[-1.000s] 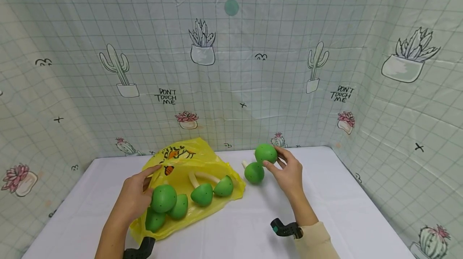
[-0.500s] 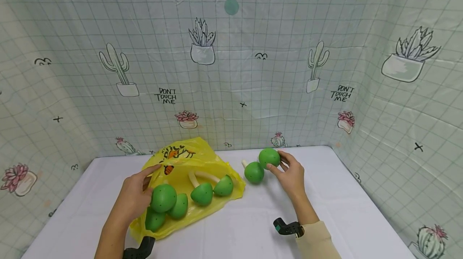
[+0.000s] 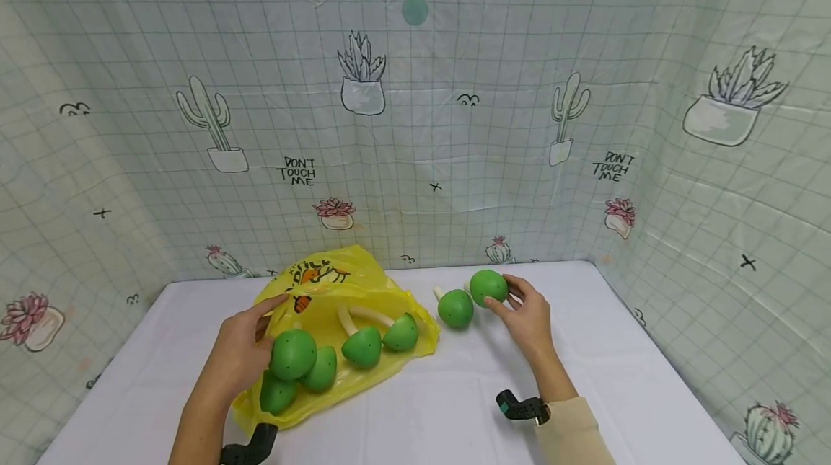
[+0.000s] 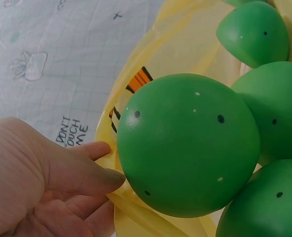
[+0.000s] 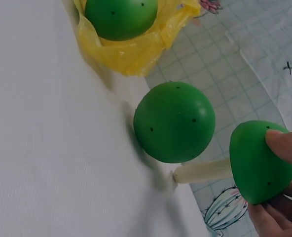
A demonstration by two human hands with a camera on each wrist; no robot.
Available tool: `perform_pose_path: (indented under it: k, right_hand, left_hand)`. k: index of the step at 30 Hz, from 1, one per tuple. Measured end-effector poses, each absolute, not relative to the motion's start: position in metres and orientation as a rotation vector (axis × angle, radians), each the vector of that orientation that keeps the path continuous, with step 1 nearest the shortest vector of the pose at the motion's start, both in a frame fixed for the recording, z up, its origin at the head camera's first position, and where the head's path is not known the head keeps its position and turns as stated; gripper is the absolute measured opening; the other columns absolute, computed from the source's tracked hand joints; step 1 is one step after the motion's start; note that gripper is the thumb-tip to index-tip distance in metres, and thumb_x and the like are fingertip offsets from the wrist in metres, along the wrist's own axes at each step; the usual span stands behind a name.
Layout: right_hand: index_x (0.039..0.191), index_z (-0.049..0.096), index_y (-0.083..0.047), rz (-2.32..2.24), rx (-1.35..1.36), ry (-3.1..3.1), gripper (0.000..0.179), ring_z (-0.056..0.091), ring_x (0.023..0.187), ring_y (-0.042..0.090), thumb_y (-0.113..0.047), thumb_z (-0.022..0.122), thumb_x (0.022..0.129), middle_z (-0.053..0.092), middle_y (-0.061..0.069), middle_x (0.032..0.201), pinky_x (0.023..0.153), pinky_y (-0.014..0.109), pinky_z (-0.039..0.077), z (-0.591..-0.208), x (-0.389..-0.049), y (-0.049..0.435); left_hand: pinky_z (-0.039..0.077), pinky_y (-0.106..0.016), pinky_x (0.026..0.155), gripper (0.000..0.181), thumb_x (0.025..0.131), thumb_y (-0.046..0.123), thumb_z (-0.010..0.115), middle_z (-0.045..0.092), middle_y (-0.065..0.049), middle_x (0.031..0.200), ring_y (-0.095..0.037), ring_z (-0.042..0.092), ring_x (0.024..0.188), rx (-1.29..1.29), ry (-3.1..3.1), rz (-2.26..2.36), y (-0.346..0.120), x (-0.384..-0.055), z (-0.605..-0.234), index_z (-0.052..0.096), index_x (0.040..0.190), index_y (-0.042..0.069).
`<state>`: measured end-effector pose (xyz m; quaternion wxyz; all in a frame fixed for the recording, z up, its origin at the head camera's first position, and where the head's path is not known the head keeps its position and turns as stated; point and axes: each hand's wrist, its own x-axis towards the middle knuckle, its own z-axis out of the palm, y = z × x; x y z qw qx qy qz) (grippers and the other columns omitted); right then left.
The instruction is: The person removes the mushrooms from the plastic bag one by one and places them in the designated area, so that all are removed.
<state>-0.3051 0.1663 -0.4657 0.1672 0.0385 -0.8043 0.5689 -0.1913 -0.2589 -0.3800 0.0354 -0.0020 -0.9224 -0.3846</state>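
Observation:
A yellow plastic bag [image 3: 337, 279] lies on the white table [image 3: 623, 350] with several green toy mushrooms in it. My left hand [image 3: 243, 346] pinches the bag's edge beside a big green cap [image 3: 293, 354]. In the left wrist view the thumb [image 4: 87, 170] presses yellow plastic [image 4: 136, 74] next to that cap [image 4: 188, 145]. My right hand [image 3: 519, 306] grips a green mushroom [image 3: 488, 287] by its cap, low over the table. Just left of it another green mushroom [image 3: 455, 308] rests on the table. The right wrist view shows the held mushroom [image 5: 257, 165] and the resting one [image 5: 174, 122].
Curtain walls printed with cacti [image 3: 415, 126] enclose the table on three sides. The table's right edge [image 3: 649, 339] runs close to the right curtain. White stems [image 3: 370, 316] poke out among the caps in the bag.
My right hand has carried its green mushroom down and slightly right, to beside the one on the table. The left hand and the bag have stayed put.

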Motion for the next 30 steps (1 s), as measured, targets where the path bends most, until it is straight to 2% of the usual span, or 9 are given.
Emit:
perform_pose_path:
  k: [11, 19, 30]
  right_hand:
    - [0.142, 0.057, 0.01, 1.585, 0.081, -2.432, 0.064, 0.059, 0.133, 0.044, -0.004, 0.085, 0.086, 0.059, 0.031, 0.142, 0.108, 0.039, 0.052, -0.465, -0.301, 0.18]
    - [0.14, 0.057, 0.014, 1.512, 0.086, -2.524, 0.066, 0.059, 0.13, 0.05, -0.001, 0.086, 0.083, 0.058, 0.037, 0.14, 0.106, 0.047, 0.054, -0.473, -0.301, 0.181]
    - [0.142, 0.055, 0.014, 1.484, 0.03, -2.578, 0.069, 0.06, 0.128, 0.051, 0.003, 0.084, 0.081, 0.057, 0.037, 0.14, 0.105, 0.049, 0.054, -0.481, -0.305, 0.179]
  left_hand:
    - [0.05, -0.059, 0.107, 0.067, 0.095, -0.018, 0.054, 0.046, -0.036, 0.153, -0.052, 0.051, 0.137, 0.021, -2.846, -1.18, -0.259, -0.191, -0.379, 0.043, 0.158, 0.0]
    - [0.051, -0.059, 0.106, 0.067, 0.094, -0.019, 0.054, 0.048, -0.036, 0.151, -0.052, 0.053, 0.136, 0.008, -2.841, -1.173, -0.258, -0.191, -0.378, 0.043, 0.158, -0.001]
    - [0.052, -0.059, 0.105, 0.066, 0.094, -0.019, 0.054, 0.049, -0.037, 0.15, -0.052, 0.053, 0.135, -0.018, -2.835, -1.172, -0.258, -0.19, -0.378, 0.044, 0.157, -0.001]
